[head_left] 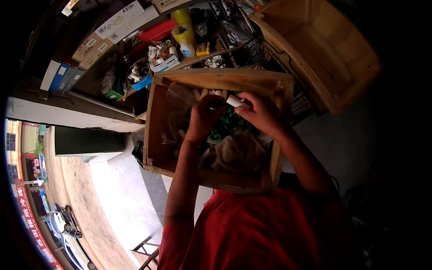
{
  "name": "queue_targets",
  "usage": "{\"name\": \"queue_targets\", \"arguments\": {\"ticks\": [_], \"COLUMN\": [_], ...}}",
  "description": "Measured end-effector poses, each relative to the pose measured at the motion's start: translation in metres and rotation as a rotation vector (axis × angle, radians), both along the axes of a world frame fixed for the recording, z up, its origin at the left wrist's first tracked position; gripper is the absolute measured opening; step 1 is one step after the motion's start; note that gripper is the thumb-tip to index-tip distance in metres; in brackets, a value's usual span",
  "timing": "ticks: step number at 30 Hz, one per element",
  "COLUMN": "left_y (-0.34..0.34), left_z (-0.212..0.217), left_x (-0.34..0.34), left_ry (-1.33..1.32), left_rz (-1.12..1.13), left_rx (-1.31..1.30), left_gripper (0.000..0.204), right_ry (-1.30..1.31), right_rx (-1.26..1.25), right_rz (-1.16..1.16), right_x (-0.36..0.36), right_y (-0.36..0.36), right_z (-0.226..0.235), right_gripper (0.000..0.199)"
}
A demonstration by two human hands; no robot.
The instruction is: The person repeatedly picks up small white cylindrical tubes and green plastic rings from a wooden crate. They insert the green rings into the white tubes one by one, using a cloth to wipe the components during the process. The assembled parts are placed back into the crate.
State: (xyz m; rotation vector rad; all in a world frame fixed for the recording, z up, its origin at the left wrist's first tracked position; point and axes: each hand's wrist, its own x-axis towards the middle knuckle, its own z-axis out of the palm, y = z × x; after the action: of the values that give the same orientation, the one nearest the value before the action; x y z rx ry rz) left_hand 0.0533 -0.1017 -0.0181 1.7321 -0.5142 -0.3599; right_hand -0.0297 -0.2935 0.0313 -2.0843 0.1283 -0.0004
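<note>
My right hand [262,113] pinches a short white cylinder [236,102], tube-like, over a wooden box. Close by on the left, my left hand [203,118] has its fingers curled together; whatever may be between them is hidden. Small green parts [221,131] lie in the box beneath both hands. Several pale cylinders [204,92] stand along its far side. A brown crumpled cloth [238,153] rests at the near side, and a clear plastic bag [173,104] hangs along the left wall.
The wooden box [151,135] sits right in front of me. At the far right stands a second wooden box [333,49]. A shelf behind bears a carton of white fittings [164,56], a white bottle [186,48] and yellow tape rolls [182,32]. A street shows at left.
</note>
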Motion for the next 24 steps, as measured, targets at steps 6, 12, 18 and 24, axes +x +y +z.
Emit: {"name": "queue_targets", "arguments": {"ticks": [6,12,18,24], "left_y": [-0.002,-0.004,-0.003,-0.005], "left_z": [-0.004,0.001,0.002,0.004], "left_x": [0.001,-0.002,-0.003,-0.004], "left_ry": [-0.008,0.119,0.22,0.116], "left_rz": [0.012,-0.047,-0.057,-0.016], "left_rx": [-0.124,-0.297,-0.249,-0.177], "left_gripper": [0.028,0.033,0.033,0.035], "right_ry": [-0.1,-0.158,-0.182,-0.157], "right_rx": [-0.04,-0.063,-0.095,-0.07], "right_rz": [0.001,0.006,0.005,-0.016], "right_x": [-0.001,-0.002,-0.002,-0.002], "right_y": [-0.001,0.001,0.001,0.002], "right_z": [-0.011,-0.007,-0.006,-0.001], "right_gripper": [0.034,0.031,0.032,0.031]}}
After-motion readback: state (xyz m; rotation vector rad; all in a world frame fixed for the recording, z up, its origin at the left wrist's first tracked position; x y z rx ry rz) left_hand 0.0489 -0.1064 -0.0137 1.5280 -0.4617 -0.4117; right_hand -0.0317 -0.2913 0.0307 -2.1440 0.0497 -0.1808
